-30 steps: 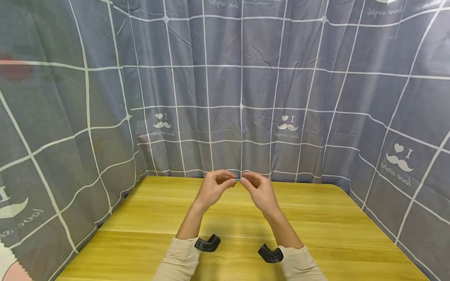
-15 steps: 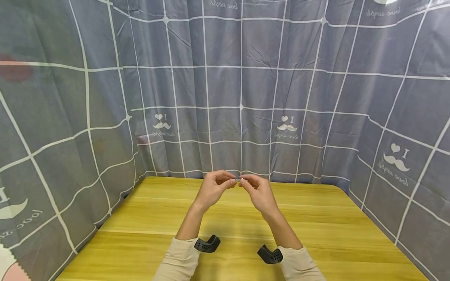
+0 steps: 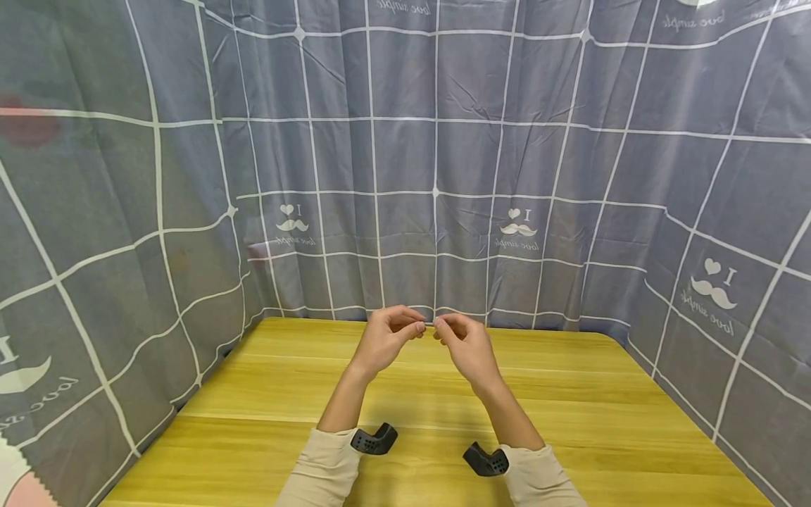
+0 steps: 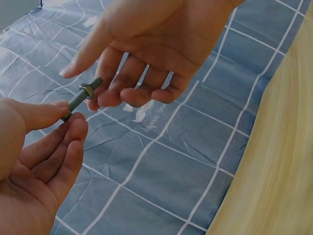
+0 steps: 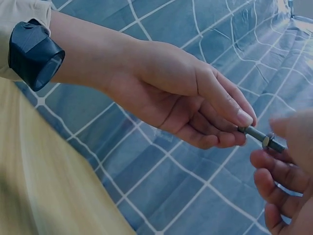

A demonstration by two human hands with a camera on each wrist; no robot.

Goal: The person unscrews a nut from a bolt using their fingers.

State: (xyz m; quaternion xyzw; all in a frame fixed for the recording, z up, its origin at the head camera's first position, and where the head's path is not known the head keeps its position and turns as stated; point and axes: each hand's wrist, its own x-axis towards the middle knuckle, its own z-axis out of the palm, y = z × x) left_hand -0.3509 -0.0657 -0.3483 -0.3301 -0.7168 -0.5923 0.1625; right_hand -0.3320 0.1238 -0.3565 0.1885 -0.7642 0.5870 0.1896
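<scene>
My left hand (image 3: 382, 343) pinches the head end of a metal bolt (image 4: 76, 102) between thumb and fingertips. A hex nut (image 4: 87, 90) sits on the thread towards the free end, with a short stretch of thread past it. Around that end is my right hand (image 3: 470, 350): its thumb stands off the nut, and its index finger lies close beside or against it; contact is hard to tell. In the right wrist view the bolt (image 5: 254, 133) points at the right hand's slightly blurred fingers (image 5: 279, 169). From the head view the bolt is mostly hidden by fingertips.
Below the hands spreads a yellow wood-grain table (image 3: 418, 408). Grey curtains (image 3: 405, 155) with white grid lines stand behind it and on both sides. A black wrist mount (image 3: 374, 439) sits on the left wrist, another mount (image 3: 486, 459) on the right.
My right thumb and fingertips shift slightly at the bolt's free end, and the right hand moves a little to the left. My left hand stays in place.
</scene>
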